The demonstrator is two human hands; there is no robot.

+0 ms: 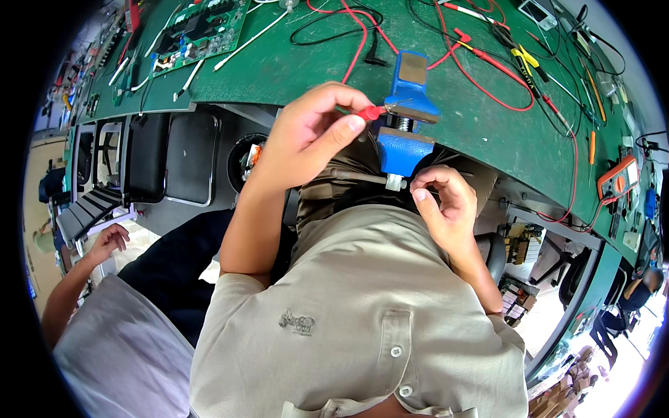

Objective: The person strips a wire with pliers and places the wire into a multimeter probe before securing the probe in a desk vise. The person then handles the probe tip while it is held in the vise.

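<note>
The blue vise (408,115) is clamped to the near edge of the green worktop (293,66), with an orange multimeter (618,177) far right. The left hand (306,136) pinches a red-tipped probe (369,111) between its fingers at the vise top. The right hand (446,202) fingers close on the vise's handle bar (369,177) below the worktop edge.
</note>
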